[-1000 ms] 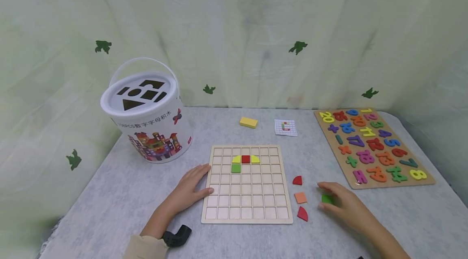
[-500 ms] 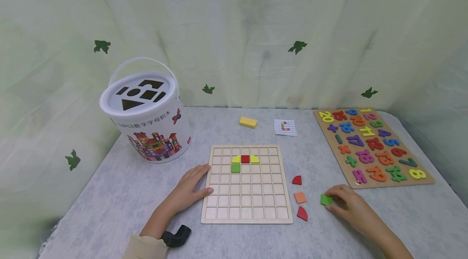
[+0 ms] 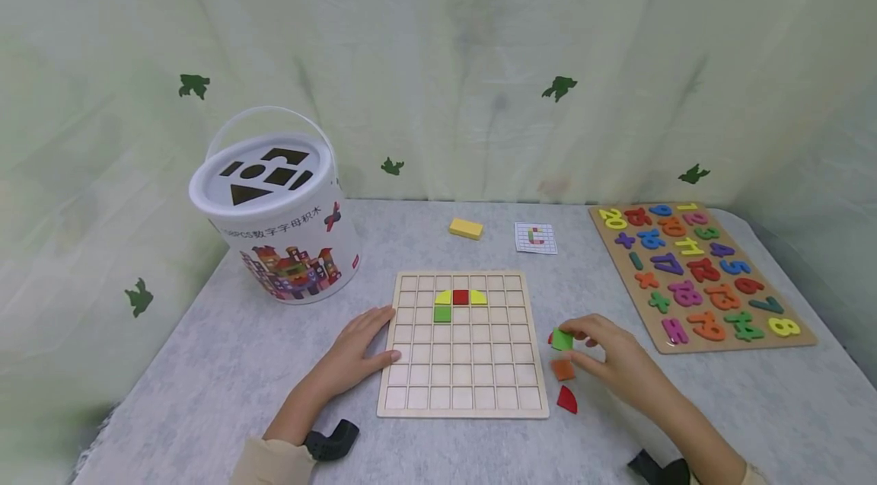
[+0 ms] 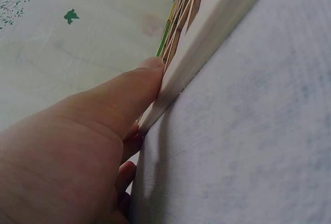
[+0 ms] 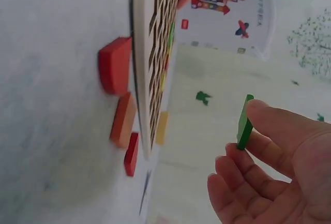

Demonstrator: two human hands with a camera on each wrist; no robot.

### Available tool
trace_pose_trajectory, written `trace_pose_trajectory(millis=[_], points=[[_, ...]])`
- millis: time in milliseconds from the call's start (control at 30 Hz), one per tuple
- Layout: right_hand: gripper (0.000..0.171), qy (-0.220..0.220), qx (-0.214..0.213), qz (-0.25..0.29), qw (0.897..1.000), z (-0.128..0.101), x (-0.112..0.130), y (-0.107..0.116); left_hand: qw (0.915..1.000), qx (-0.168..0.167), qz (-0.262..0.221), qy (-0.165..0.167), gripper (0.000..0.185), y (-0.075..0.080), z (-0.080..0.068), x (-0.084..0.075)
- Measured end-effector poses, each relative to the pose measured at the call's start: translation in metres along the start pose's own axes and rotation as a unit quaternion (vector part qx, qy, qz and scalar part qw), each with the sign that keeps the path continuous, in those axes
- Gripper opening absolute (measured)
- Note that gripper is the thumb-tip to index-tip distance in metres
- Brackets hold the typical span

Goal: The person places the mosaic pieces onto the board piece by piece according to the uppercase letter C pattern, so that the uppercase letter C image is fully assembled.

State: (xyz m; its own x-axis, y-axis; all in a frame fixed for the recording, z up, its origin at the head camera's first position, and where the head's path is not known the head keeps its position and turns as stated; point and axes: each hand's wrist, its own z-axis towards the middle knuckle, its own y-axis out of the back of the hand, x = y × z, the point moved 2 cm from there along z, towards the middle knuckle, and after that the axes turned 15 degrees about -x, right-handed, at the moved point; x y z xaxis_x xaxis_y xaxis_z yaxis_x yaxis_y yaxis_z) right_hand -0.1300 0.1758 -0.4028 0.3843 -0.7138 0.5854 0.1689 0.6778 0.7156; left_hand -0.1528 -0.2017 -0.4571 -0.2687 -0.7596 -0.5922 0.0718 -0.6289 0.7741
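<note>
Head view: the right hand pinches a green square piece between thumb and fingertips, just beyond the right edge of the grid board. Governing relation, as judged: the board lies to the left of this grip, near but not touching; the right hand is the nearer one, and the piece, being square, presents no long axis. In the board's cells sit a yellow quarter piece, a red tile and a second yellow piece in one row, with a green tile below the first. The left hand rests at the board's left edge, fingers extended, gripping no piece. Beyond the board's far-left corner stands a bucket, lid on (cut-outs dark; contents not verifiable). Left wrist view: the thumb touches the board's rim. Right wrist view: the held piece appears raised and nearly edge-on to the camera; two red loose pieces and an orange one lie beside the board.
</note>
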Motion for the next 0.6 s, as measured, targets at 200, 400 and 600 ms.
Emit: trace_pose_trajectory(millis=[200, 400, 600], points=[[0.03, 0.036, 0.008, 0.075, 0.996, 0.019, 0.032, -0.023, 1.0, 0.001, -0.003, -0.001, 0.076, 0.0, 0.0, 0.001], [0.03, 0.083, 0.02, 0.122, 0.989, 0.031, 0.053, -0.054, 1.0, 0.002, -0.001, -0.002, 0.076, 0.0, 0.0, 0.002], [0.028, 0.075, 0.05, 0.142, 0.986, 0.041, 0.059, -0.091, 1.0, 0.0, 0.003, -0.001, 0.077, -0.002, 0.001, 0.002]])
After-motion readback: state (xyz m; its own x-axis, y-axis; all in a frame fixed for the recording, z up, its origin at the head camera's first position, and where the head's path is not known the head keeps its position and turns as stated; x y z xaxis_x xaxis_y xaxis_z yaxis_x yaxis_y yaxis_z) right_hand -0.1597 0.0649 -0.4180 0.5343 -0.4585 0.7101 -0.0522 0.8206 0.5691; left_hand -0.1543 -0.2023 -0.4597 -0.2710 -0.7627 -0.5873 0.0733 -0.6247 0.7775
